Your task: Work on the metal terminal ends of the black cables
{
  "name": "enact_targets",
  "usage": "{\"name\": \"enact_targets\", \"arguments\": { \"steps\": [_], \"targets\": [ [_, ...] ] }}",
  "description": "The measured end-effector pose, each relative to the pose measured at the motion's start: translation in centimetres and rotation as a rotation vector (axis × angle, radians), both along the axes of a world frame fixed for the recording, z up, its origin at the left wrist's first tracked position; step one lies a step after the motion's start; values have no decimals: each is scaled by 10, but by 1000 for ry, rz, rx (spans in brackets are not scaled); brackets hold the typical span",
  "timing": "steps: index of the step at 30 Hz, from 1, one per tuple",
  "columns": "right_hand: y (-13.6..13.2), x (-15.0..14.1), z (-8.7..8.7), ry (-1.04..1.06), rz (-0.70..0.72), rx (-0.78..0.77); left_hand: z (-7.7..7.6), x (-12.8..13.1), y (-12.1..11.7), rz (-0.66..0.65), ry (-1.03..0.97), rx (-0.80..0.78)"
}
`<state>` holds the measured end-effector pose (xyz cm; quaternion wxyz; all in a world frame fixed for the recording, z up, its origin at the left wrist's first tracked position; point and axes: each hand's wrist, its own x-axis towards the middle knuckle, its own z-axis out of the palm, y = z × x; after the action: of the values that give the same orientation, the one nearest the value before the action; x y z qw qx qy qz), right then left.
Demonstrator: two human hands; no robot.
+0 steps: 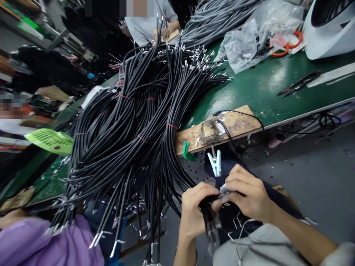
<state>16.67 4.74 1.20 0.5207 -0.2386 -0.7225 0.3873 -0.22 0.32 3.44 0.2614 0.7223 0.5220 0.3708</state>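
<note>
My left hand (195, 208) is closed around a bunch of black cables (206, 216), whose pale ends hang below it, blurred. My right hand (251, 194) pinches a silvery-white cable end (224, 189) between thumb and fingers, close against the left fingertips. Just above my hands, a light-blue clothes peg (215, 163) sits on the metal shaft of a small motor (209, 132). That motor is fixed to a wooden board (242, 122) at the table edge. Beside my left hand, a large heap of black cables (155, 114), tied with red bands, spills off the table.
A green clamp (189, 152) grips the board. On the green table (249, 83) lie thread snips (301, 83), orange-handled scissors (288, 45), plastic bags (241, 42) and grey cables (219, 20). A white fan-like housing (325, 35) stands at right. Co-workers sit at left, one in a purple sleeve (27, 240), and opposite.
</note>
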Motion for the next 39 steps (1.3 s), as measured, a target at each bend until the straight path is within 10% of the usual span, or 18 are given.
{"name": "enact_targets", "arguments": {
  "steps": [7, 14, 20, 24, 27, 34, 39],
  "targets": [
    [4, -4, -11, 178, -6, -268, 4, 5, -9, 76, -14, 127],
    [-1, -15, -12, -94, -225, -321, -13, 14, -11, 55, 48, 83],
    [17, 3, -14, 46, -99, -615, -11, 18, -10, 166, 44, 143],
    [19, 12, -8, -39, 97, -516, -13, 21, -9, 193, 26, 148],
    [10, -1, -13, 154, 22, -519, -16, 23, -8, 221, 49, 108],
    [-8, -34, -29, 755, 298, -1152, -16, 22, -8, 219, -35, 163],
    [-7, -20, -28, 475, 148, -719, -3, 17, -8, 177, -90, 92]
  ]
}}
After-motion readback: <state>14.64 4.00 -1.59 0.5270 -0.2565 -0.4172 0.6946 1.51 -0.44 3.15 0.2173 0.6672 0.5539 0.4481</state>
